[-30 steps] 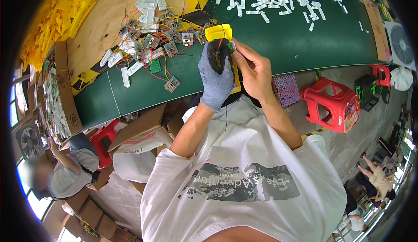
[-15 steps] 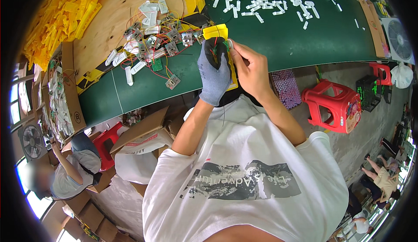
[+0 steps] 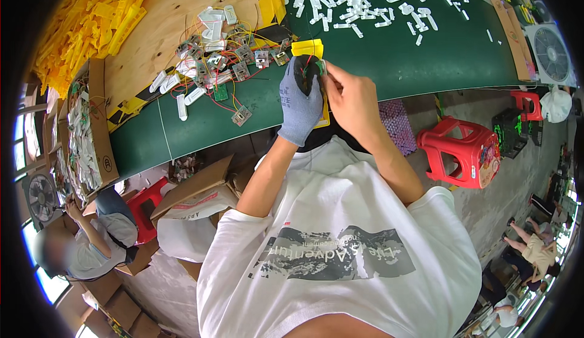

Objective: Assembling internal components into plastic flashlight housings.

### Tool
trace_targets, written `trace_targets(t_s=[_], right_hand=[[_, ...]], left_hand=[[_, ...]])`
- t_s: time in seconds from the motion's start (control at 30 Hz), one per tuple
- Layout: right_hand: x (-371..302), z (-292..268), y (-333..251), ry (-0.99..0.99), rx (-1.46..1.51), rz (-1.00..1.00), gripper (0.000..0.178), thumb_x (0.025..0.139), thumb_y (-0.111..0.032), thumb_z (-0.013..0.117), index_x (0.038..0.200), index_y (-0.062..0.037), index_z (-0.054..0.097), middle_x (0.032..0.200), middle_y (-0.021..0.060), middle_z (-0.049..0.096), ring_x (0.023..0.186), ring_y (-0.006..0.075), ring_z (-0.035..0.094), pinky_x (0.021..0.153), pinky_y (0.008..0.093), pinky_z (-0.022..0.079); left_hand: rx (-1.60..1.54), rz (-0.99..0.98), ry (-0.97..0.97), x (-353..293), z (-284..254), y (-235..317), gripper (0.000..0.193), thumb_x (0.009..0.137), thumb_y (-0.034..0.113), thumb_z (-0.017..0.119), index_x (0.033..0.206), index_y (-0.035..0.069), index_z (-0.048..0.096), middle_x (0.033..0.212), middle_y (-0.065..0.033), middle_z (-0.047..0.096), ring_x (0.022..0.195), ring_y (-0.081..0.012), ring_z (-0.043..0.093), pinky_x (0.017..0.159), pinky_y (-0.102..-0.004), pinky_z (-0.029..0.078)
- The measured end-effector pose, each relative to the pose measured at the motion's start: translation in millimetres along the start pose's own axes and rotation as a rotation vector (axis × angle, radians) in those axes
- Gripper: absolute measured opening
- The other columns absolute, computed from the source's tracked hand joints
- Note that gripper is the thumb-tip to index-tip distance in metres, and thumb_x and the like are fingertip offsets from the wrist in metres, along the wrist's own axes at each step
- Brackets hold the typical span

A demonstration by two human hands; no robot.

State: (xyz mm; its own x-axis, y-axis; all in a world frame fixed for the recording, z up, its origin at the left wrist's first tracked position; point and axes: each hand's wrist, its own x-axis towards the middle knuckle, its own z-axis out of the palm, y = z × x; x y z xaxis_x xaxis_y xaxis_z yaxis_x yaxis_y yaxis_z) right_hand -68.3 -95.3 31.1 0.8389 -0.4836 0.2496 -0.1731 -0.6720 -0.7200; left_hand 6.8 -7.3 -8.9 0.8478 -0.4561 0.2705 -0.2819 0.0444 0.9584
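Note:
In front of me at the table's near edge, my left hand (image 3: 300, 108), in a blue-grey glove with black on the palm and fingers, is closed around a yellow plastic housing (image 3: 308, 48). Its top end sticks out beyond the fingers, and thin red and dark wires run over it. A bit of green, like a small circuit board (image 3: 320, 66), shows at the housing's right side. There my bare right hand (image 3: 353, 101) pinches with thumb and fingertips; what lies between them is too small to make out. Most of the housing is hidden by the glove.
Wired switch boards (image 3: 241, 71) and white plastic covers (image 3: 182, 106) lie heaped left of my hands. White parts (image 3: 353, 15) are scattered across the green table (image 3: 438, 58). Yellow parts (image 3: 91, 27) pile up far left. A red stool (image 3: 459, 149) stands right; another person (image 3: 100, 240) sits left.
The whole view has shifted slightly. The housing's yellow end leans a little more to the right, and the right fingers stay pinched beside it.

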Motion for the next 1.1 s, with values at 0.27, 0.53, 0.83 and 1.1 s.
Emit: trace_targets(t_s=[0.27, 0.53, 0.83, 1.1], right_hand=[[-7.3, 9.1, -17.6, 0.279, -0.051, -0.097, 0.015, 0.084, -0.003, 0.063, 0.099, -0.0014, 0.065, 0.077, 0.0145, 0.067, 0.063, 0.0285, 0.065, 0.056, 0.0358, 0.050], [5.7, 16.8, 33.4, 0.078, 0.538, -0.079, 0.012, 0.088, 0.000, 0.063, 0.100, 0.0027, 0.068, 0.092, 0.0101, 0.068, 0.081, 0.0137, 0.065, 0.070, 0.0240, 0.052], [7.9, 15.2, 32.7, 0.170, 0.228, -0.359, 0.020, 0.079, 0.005, 0.068, 0.097, -0.0034, 0.071, 0.086, 0.0085, 0.068, 0.073, 0.0192, 0.065, 0.062, 0.0282, 0.051], [6.8, 17.0, 39.7, 0.178, 0.219, -0.392, 0.026, 0.076, 0.007, 0.069, 0.098, -0.0054, 0.072, 0.086, 0.0072, 0.067, 0.069, 0.0189, 0.064, 0.058, 0.0278, 0.050]], left_hand=[[0.013, -0.012, 0.058, -4.4, 1.7, 1.1, 0.022, 0.083, 0.000, 0.057, 0.105, -0.002, 0.054, 0.091, -0.0169, 0.060, 0.080, -0.0266, 0.059, 0.074, -0.0352, 0.047], [-0.388, -0.265, -0.006, 1.3, -17.1, -4.2, 0.011, 0.094, 0.008, 0.055, 0.105, 0.004, 0.056, 0.086, 0.0014, 0.056, 0.072, -0.0036, 0.045, 0.062, -0.0203, 0.039], [-0.317, -0.266, -0.045, 3.2, -20.5, 1.4, 0.014, 0.092, 0.005, 0.055, 0.105, 0.001, 0.057, 0.088, -0.0023, 0.058, 0.078, -0.0070, 0.049, 0.070, -0.0239, 0.043], [-0.315, -0.307, -0.042, 4.0, -18.8, 5.9, 0.014, 0.092, 0.007, 0.056, 0.106, 0.003, 0.057, 0.090, -0.0027, 0.059, 0.079, -0.0077, 0.051, 0.071, -0.0251, 0.044]])
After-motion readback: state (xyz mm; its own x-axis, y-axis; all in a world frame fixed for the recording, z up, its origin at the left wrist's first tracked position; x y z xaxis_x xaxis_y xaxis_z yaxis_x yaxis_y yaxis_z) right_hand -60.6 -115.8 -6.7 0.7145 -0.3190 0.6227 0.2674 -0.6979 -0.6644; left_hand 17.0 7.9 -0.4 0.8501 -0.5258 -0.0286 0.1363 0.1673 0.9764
